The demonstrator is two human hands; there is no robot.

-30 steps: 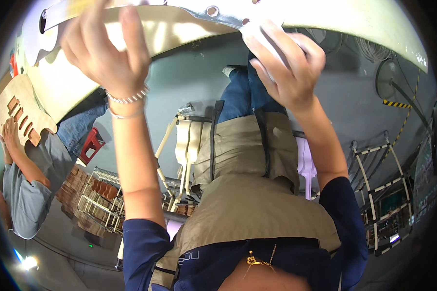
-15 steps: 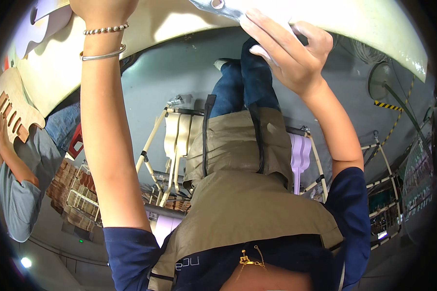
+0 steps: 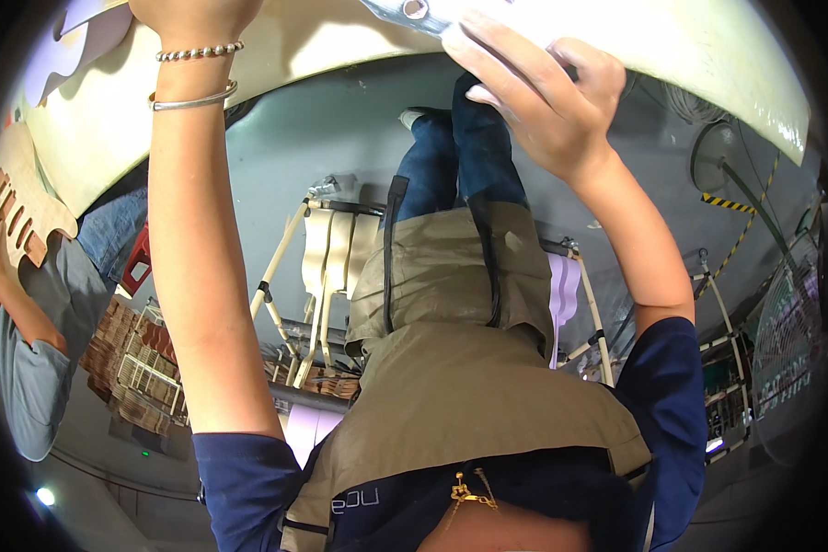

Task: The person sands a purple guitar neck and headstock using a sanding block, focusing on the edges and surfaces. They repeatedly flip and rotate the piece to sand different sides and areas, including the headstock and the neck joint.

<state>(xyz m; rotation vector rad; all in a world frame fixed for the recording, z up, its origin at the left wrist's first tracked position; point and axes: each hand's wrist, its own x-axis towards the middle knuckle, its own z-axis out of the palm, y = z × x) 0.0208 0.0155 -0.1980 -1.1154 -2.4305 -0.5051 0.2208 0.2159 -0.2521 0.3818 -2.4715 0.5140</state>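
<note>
My left hand [image 3: 198, 14] lies at the top edge over the cream work surface [image 3: 290, 60]; only its wrist and heel show, the fingers being cut off. A beaded bracelet and a metal bangle circle that wrist. My right hand [image 3: 561, 115] has its fingers bent together at a flat blue-grey piece [image 3: 417, 11] with a round hole. Whitish dust coats the right fingertips. Bright glare hides most of that piece and whatever lies beneath the fingers. A lilac wavy-edged part [image 3: 78, 55] rests at the far left of the surface.
On the left a co-worker [image 3: 41, 313] holds a bare wooden guitar body [image 3: 28, 198]. Pipe racks below carry cream guitar-shaped parts [image 3: 327, 248] and a lilac part [image 3: 564, 285]. A fan [image 3: 787, 340] and yellow-black floor tape [image 3: 729, 202] are at the right.
My right hand has shifted slightly left along the blue-grey piece. My left arm has barely moved, and the whole view has tilted a little.
</note>
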